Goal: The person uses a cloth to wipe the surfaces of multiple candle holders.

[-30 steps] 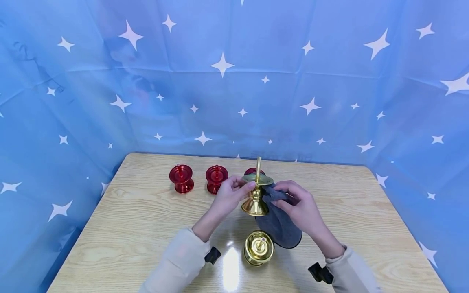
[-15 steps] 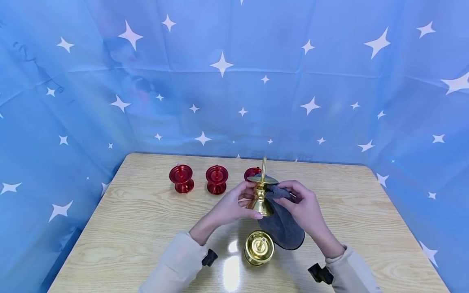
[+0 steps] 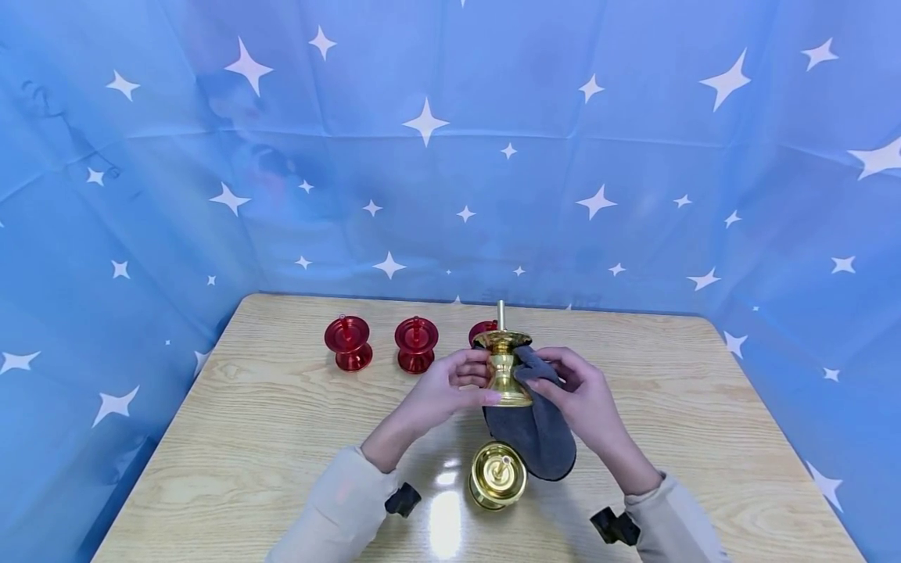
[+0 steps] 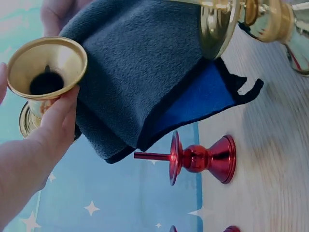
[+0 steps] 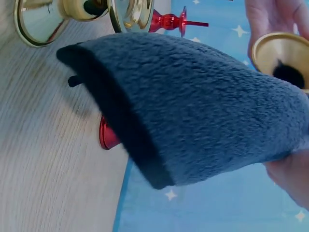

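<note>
Held up above the table (image 3: 281, 438), nearly upright with spike on top and flared foot below — a shiny gold candlestick (image 3: 503, 367). Gripped from the left by the left hand (image 3: 448, 387), with thumb on the foot and fingers curled behind the body. Pinched between thumb and fingers of the right hand (image 3: 580, 391), a dark grey cloth (image 3: 531, 438), bunched at the top, hanging loose, seemingly against the candlestick's right side just under the dish.

Looks like polished metal, so likely stiff and hard to break, yet slippery. Hollow under the foot in the left wrist view, hence probably lighter than suggested by bulk. Best to take hold round the narrow middle or foot, using the flare as a stop against sliding; better to keep off the thin dish rim and spike — perhaps easier to bend. Probably soft and floppy, the cloth: easy to pinch anywhere, apt to sag.

Set between the two hands, well inside the left grip, with dish and spike above the fingers. Below on the table, nearer the wearer, a second gold candlestick (image 3: 497, 477); farther back, in a row, three red candlesticks (image 3: 416, 336), the rightmost partly hidden.
</note>
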The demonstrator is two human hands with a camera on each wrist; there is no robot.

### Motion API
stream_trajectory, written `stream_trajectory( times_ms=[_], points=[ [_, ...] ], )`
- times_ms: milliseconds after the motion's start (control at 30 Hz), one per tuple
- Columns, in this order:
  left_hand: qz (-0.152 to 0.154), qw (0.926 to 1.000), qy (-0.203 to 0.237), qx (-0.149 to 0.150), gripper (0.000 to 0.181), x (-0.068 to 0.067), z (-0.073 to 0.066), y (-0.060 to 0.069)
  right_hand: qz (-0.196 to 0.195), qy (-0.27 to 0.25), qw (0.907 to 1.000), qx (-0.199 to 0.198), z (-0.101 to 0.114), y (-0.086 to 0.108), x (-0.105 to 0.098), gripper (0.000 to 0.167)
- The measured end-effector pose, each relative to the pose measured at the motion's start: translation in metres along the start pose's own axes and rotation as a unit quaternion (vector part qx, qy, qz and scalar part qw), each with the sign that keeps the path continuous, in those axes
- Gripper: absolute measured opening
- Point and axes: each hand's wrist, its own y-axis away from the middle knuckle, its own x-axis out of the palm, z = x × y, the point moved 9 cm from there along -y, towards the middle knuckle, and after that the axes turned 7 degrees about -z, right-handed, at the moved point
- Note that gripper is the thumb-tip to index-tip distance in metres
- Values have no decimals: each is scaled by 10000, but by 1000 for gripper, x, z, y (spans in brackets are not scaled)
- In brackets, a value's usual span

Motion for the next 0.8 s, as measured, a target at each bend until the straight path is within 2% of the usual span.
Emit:
stream_trajectory(
  times_ms=[100, 200, 300, 367, 467, 567, 700, 800],
  points=[
    [-40, 9997, -222, 39, 55, 1, 1, -1, -48, 129, 9998, 133, 0, 1, -1, 29],
    [-142, 9961, -850, 182, 56, 4, 2, -3, -124, 491, 9987, 48, 5, 2, 0, 27],
    [-242, 9889, -1422, 348, 58, 7, 1, -3, -197, 826, 9959, -322, 16, 3, 2, 26],
    [-249, 9862, -1587, 396, 59, 8, 0, -3, -258, 939, 9933, -617, 23, 4, 3, 27],
    [-44, 9929, -1140, 341, 55, 8, 1, -3, -311, 911, 9906, -975, 28, 5, 3, 29],
    [317, 9986, -342, 262, 55, 8, 1, -1, -260, 549, 9941, -902, 24, 6, 2, 29],
    [885, 9946, 405, 351, 66, 9, -3, 3, -146, 96, 9989, -435, 14, 7, -2, 27],
    [1130, 9916, 448, 435, 75, 12, -6, 6, -114, 42, 9993, -340, 11, 7, -3, 25]
  ],
)
